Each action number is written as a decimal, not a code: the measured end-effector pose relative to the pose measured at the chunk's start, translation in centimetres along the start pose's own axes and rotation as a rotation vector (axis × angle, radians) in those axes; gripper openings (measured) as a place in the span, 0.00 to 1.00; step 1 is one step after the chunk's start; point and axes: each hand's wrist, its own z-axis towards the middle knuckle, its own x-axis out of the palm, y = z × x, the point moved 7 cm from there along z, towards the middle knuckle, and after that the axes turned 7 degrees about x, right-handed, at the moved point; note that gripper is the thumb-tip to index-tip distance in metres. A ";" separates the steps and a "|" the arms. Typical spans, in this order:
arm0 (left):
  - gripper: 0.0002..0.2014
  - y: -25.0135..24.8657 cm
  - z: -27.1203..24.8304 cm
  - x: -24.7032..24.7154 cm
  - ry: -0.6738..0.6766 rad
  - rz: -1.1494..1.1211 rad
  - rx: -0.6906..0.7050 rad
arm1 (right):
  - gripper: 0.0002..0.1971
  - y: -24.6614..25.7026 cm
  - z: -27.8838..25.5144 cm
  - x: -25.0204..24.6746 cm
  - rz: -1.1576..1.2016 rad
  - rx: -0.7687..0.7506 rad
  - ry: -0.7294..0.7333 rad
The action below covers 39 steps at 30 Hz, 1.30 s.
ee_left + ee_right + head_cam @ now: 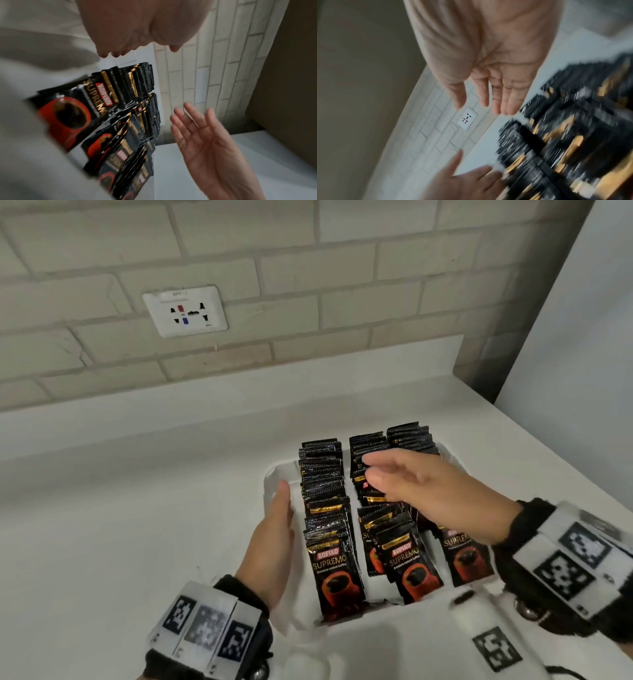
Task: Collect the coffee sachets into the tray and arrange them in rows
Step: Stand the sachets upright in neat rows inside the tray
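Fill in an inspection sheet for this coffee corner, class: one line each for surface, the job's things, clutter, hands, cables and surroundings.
Surface: white countertop, bare where visible.
Job's things: white moulded tray holds black foil Kopiko Supremo coffee sachets standing in three rows; the left row is neat, the middle and right rows lean unevenly.
Clutter: no loose sachets seen on the countertop.
Hands: left hand lies with straight fingers along the tray's left wall, holding nothing; right hand hovers over the middle and right rows, fingers relaxed, empty.
Cables: nothing seen.
Surroundings: pale brick-pattern wall with a white socket plate, nothing plugged in; a plain white panel on the right.
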 end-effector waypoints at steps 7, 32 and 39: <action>0.35 -0.1 3.2 -0.4 0.002 -0.002 0.017 | 0.29 1.2 4.1 2.7 0.581 0.069 0.093; 0.34 -1.0 6.5 1.3 -0.021 -0.046 0.181 | 0.48 0.6 10.3 5.5 0.667 0.228 0.134; 0.31 -1.3 5.8 1.1 0.005 -0.011 0.185 | 0.34 0.4 9.4 5.1 0.678 0.280 0.177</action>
